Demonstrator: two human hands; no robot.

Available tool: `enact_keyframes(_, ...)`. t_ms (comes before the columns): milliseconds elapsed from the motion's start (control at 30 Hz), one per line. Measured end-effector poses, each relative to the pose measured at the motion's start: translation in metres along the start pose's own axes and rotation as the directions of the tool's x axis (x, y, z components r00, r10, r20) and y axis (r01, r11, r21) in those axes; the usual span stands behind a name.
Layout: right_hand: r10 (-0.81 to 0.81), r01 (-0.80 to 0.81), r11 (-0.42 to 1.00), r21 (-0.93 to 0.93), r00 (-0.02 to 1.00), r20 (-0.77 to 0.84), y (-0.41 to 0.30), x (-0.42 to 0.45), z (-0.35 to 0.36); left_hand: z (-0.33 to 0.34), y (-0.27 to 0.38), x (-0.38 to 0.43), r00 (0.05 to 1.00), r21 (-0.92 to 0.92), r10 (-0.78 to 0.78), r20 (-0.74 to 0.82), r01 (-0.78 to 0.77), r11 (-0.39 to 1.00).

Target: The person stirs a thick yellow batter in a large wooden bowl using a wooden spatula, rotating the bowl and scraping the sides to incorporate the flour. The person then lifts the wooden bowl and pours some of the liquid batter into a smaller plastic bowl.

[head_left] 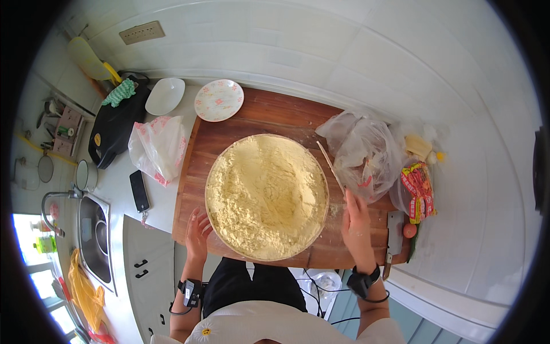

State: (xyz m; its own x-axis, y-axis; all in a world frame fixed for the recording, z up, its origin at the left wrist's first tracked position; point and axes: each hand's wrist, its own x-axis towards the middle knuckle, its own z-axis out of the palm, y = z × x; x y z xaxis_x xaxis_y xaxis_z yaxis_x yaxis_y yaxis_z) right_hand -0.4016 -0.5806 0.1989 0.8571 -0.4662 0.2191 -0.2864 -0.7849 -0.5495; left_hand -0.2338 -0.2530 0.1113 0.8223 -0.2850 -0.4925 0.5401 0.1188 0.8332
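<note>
A large round basin filled with pale yellow flour sits on the wooden board in front of me. The flour is powdery and clumped at the left and front, with a hollow right of the middle. At the basin's left side is my left hand, fingers apart; whether they touch the wall cannot be made out. My right hand, to the right of the basin, grips the near end of a thin, light-coloured stick, perhaps chopsticks. The stick points away from me, beside the rim.
Crumpled clear plastic bags, a red food packet and a cleaver lie right on the wooden board. A floral plate overlaps its back left corner. Left are a phone, a plastic bag and a sink.
</note>
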Motion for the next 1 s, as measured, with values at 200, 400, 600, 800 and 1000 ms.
enact_keyframes(200,0.132,-0.13,0.991,0.027,0.987,-0.09,-0.031,-0.026,0.024,-0.004,0.004,0.009,0.998,0.0,-0.039,0.048,0.039,0.999)
enact_keyframes(400,0.129,-0.128,0.99,-0.06,0.992,0.003,-0.066,-0.035,0.034,-0.019,0.003,0.019,0.993,-0.004,-0.044,0.109,0.045,0.999)
enact_keyframes(600,0.195,-0.207,0.975,-0.077,0.971,-0.138,-0.09,-0.046,0.026,-0.036,0.001,0.033,0.984,-0.001,-0.067,0.167,0.069,0.998)
enact_keyframes(800,0.243,-0.264,0.955,-0.134,0.958,-0.15,-0.085,-0.063,0.046,-0.035,0.01,0.038,0.973,0.035,-0.091,0.213,0.085,0.996)
enact_keyframes(1000,0.246,-0.261,0.963,-0.062,0.953,-0.178,-0.112,-0.054,0.037,-0.041,0.012,0.042,0.971,0.04,-0.109,0.214,0.102,0.994)
